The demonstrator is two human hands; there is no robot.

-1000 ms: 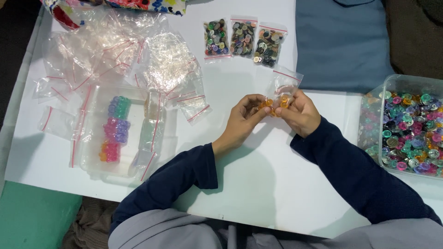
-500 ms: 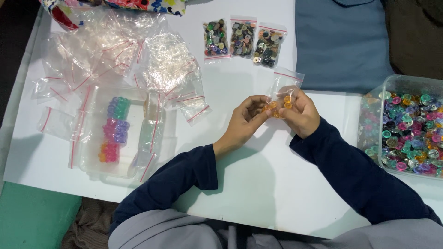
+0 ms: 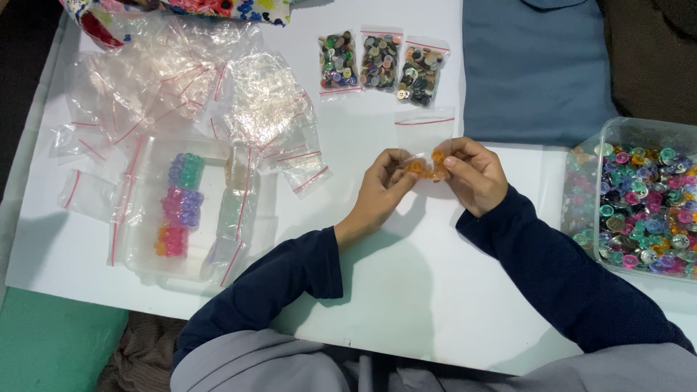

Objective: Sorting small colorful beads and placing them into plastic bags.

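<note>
Head view showed both hands pinched shut on a small clear bag (image 3: pixel 423 145) of orange buttons (image 3: pixel 427 165), left hand (image 3: pixel 381 190) at its left, right hand (image 3: pixel 475 174) at its right, above the white table (image 3: pixel 406 290).

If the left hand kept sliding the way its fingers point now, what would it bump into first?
The left hand points right, at the small clear bag of orange buttons it already pinches. Just beyond are the right hand fingers, gripping the same bag. So it likely meets those almost at once; depth looks level.
</note>
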